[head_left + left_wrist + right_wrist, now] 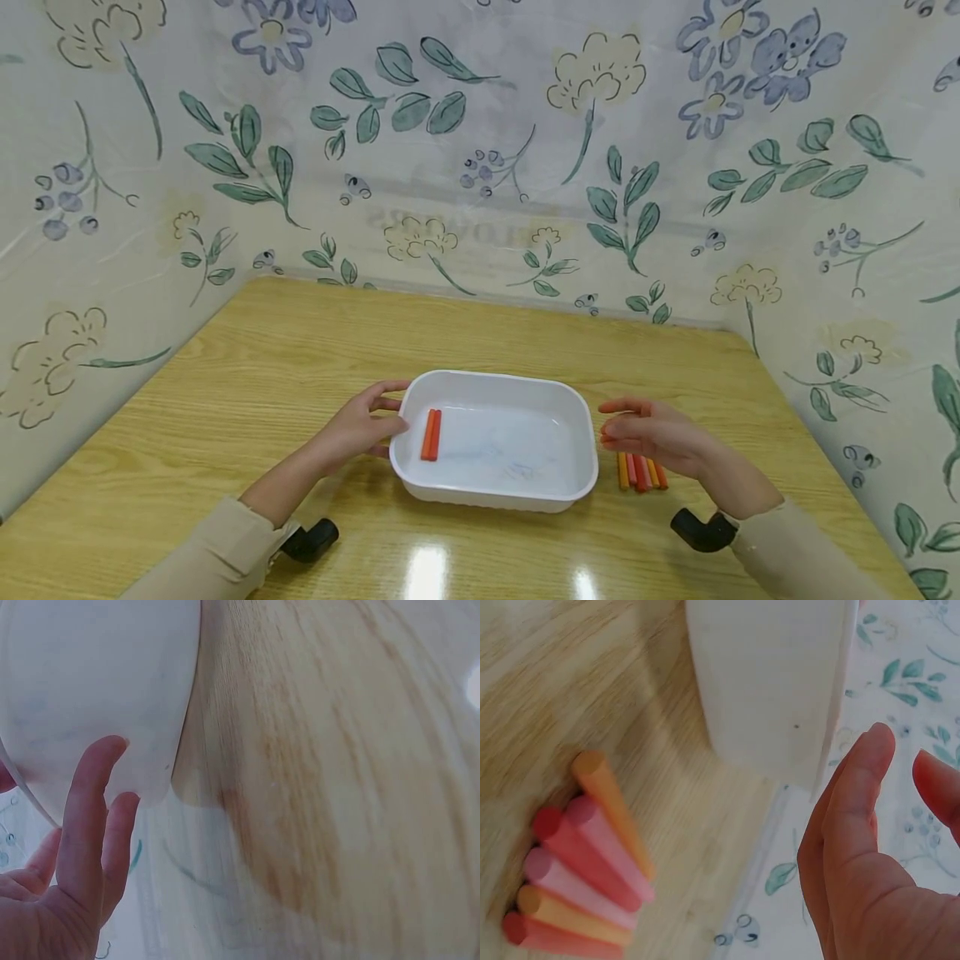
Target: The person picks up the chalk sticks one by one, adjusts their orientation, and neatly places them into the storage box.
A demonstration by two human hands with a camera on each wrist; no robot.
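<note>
My left hand [365,423] grips the left end of a white rectangular tub [480,490], its thumb at the rim and fingers along the outer wall. In the left wrist view, fingers [84,817] lie in front of that wall [97,682]. Two chalk-like sticks [431,435], orange and red, lie side by side inside the tub near its left end. Just beyond the right end, my right hand [660,433] hovers with thumb and fingers apart, holding nothing. Below it, several similar sticks [589,855] in red, pink and orange lie in a row on the table.
The wood-grain table [315,333] extends around the tub. A floral-patterned sheet [480,167] hangs behind the table and along both sides. Black wrist fittings [309,540] stick out below both sleeves.
</note>
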